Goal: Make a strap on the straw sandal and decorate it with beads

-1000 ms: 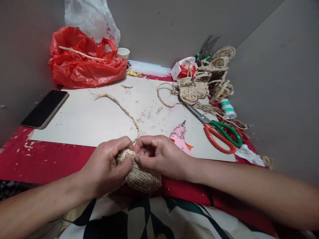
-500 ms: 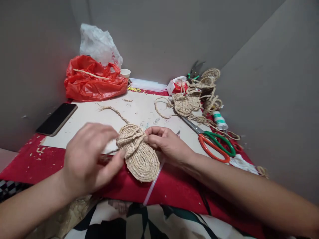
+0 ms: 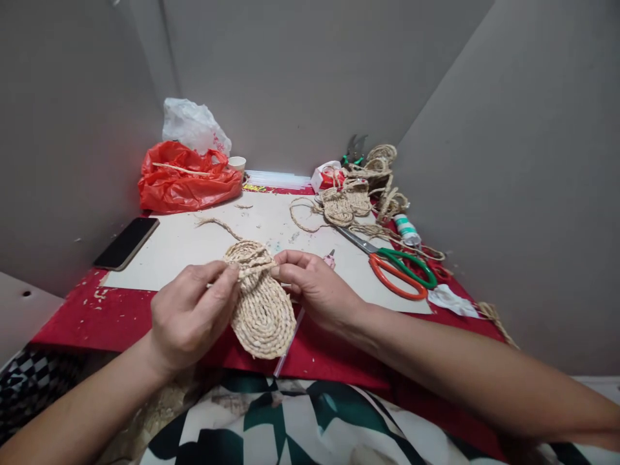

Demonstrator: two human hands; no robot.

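A small woven straw sandal (image 3: 264,320) with a coiled oval sole is held up over the table's near edge. Braided straps cross its upper part, and a loose cord end (image 3: 220,223) trails from its far tip. My left hand (image 3: 196,310) is closed, thumb and fingers pinching the strap at the sandal's left side. From the right, my right hand (image 3: 314,284) pinches the strap's other end at the sandal's edge. A clear plastic stick (image 3: 289,342) lies partly beneath the sandal. Just beyond my right hand a small pink-handled tool (image 3: 330,258) is partly hidden.
Orange-and-green-handled scissors (image 3: 397,271) lie right, near more woven straw pieces (image 3: 343,201) and a white-green spool (image 3: 407,230). A red plastic bag (image 3: 188,187), a paper cup (image 3: 237,163) and a phone (image 3: 126,243) sit left. White board (image 3: 165,258) covers part of the red cloth (image 3: 121,316).
My left hand has closed in from the left and now pinches the strap, where its fingers were blurred and apart before. The camera view has shifted, with the sandal still held.
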